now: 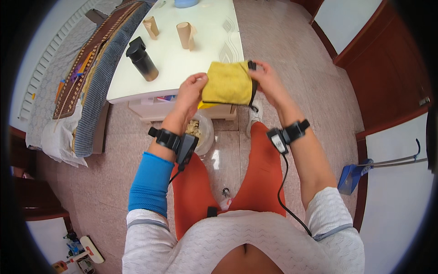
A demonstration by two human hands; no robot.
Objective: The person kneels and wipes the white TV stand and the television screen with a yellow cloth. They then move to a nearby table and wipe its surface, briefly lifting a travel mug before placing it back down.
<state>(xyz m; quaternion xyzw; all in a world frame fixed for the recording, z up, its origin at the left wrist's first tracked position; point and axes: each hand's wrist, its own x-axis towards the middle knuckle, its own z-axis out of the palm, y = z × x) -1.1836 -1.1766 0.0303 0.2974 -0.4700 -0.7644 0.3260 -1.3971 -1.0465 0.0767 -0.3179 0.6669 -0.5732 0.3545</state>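
Note:
A yellow cloth (228,84) with dark edging, apparently folded, is held up in front of me near the table's front corner. My left hand (192,89) pinches its left side between thumb and fingers. At the opposite side, my right hand (267,80) grips the dark-edged border. A brighter yellow part shows below the cloth's lower left corner. On the white table (171,65) beyond stand a black bottle (143,61) with a flip lid and two brown paper rolls, one nearer (185,35) and one farther (151,27).
Below my left forearm sits a translucent waste bin (206,133) with crumpled matter inside. A couch with a ribbed blue-grey cover (102,72) runs along the left. At the right, a blue dustpan (352,174) leans by the wall near a brown door (383,65). A squeegee-like mop head (92,249) is lower left.

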